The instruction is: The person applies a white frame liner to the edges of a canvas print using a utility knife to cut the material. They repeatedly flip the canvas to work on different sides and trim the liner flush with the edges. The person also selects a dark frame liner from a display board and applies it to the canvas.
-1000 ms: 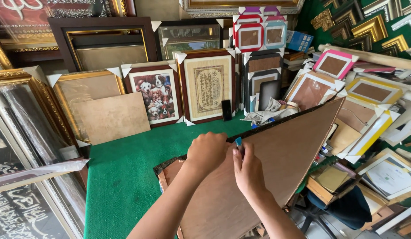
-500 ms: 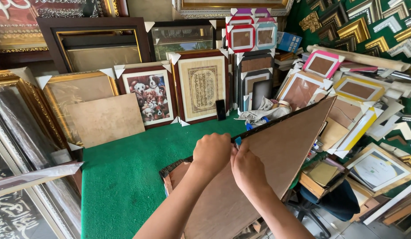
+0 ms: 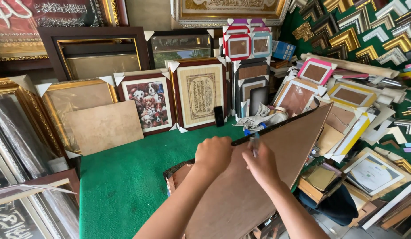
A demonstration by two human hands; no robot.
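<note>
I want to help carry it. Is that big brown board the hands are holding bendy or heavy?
Probably stiff: the brown board stays flat and straight-edged while tilted up off the green table. Likely light for its size, since it looks thin. It may tip sideways; the left hand and right hand both steady its top edge.

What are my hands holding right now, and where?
The left hand grips the top edge of the brown backing board; the right hand holds a small blue-tipped tool at that edge.

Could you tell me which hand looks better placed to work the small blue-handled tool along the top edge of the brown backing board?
Probably the right hand: it already has the blue-handled tool at the backing board edge. The left hand is fisted on that edge, seemingly steadying it.
</note>
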